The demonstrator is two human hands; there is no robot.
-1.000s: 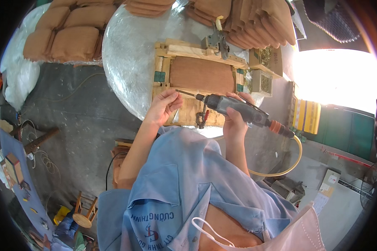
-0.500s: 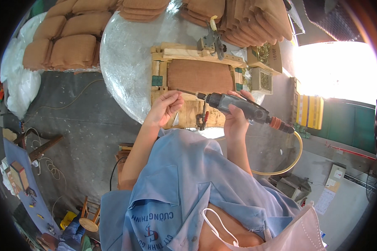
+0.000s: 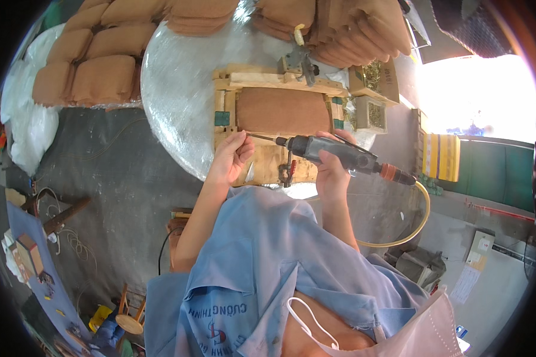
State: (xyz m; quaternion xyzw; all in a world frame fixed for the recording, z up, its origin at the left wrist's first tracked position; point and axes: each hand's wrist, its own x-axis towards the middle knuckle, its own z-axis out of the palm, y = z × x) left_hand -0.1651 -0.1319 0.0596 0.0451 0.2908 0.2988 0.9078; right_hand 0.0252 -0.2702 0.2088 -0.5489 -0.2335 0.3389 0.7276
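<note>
In my right hand I grip a dark grey air screwdriver lying sideways, its long thin bit pointing left. The bit's tip meets the fingertips of my left hand, which are pinched together; whatever is between them is too small to make out. Beneath and beyond my hands lies a wooden frame jig with a brown fabric-like pad inside it. A toggle clamp is mounted on the jig's far rail, and a red-handled clamp sits at its near side.
The jig rests on a round table wrapped in plastic film. Stacks of brown pads stand far left, with more stacked pads far right. Open boxes are right of the jig. A yellow air hose loops from the screwdriver.
The screwdriver has shifted slightly left and down. The bit's tip has come to my left fingertips, which have moved a little left and stay pinched.
</note>
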